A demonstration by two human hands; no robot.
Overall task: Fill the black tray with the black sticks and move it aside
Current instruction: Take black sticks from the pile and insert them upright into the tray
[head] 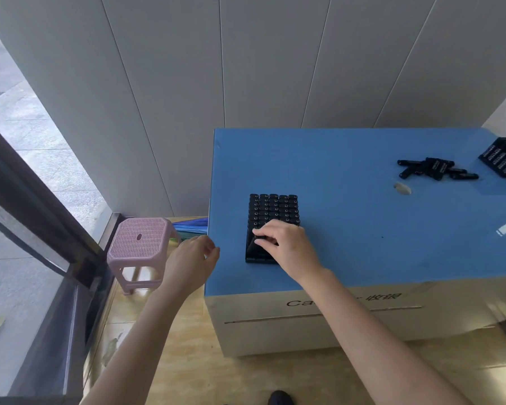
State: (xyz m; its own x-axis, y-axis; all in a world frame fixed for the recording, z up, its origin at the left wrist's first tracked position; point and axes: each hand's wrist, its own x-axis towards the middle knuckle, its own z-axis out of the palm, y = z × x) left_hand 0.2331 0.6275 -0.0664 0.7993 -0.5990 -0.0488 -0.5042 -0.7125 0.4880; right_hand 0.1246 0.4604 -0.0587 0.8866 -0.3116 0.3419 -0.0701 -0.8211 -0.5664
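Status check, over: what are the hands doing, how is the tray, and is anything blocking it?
Right hand on black tray, fingers at its near end. Left hand free, off table edge. Tray nearly full; loose black sticks lie far right. Nothing blocking.

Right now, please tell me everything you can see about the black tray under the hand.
The tray is black, rectangular and looks plastic. It lies flat on the blue table, near its left edge. Rows of sticks stand upright in its far part; the near end looks unfilled. The right hand rests on that end.
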